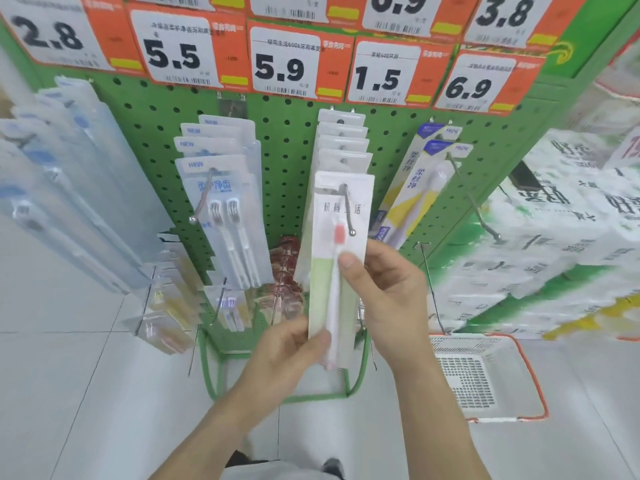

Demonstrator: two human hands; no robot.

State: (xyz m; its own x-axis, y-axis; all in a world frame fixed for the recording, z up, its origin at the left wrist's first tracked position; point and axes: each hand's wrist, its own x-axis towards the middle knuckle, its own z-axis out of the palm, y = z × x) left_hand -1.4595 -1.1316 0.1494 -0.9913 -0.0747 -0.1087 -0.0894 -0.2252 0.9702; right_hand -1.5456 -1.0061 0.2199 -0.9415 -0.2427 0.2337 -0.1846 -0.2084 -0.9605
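While both hands hold the white-and-pale-green card pack with a pink-headed toothbrush (322, 289), it sits at the front of a thin steel peg hook (348, 209) on the green perforated board (287, 150). The wire passes through the hole at the pack's top.

Grip: left hand (284, 351) pinches the lower edge, thumb on the face. Right hand (391, 292) is curled round the right edge, with its thumb (349, 261) pressed mid-face. Both are clamped on the pack.

Judgement: pack is being slid along the peg; whether on or off cannot be told. To do it well:
- keep the card square to the wire, so the hole does not bind
- lift the top over the upturned ball tip rather than pulling straight
- let the left hand steady the tail only

Around:
- identical white packs (343, 140) stacked behind on the same peg
- clear twin-brush blister packs (228, 220) just left
- blue-and-yellow boxed brushes (415, 188) just right

In the way: a long bare hook (474, 202) juts out near the right forearm and could snag. Reddish packets (287, 271) hang close below. White plastic basket with a red rim (485, 368) stands on the floor, right.
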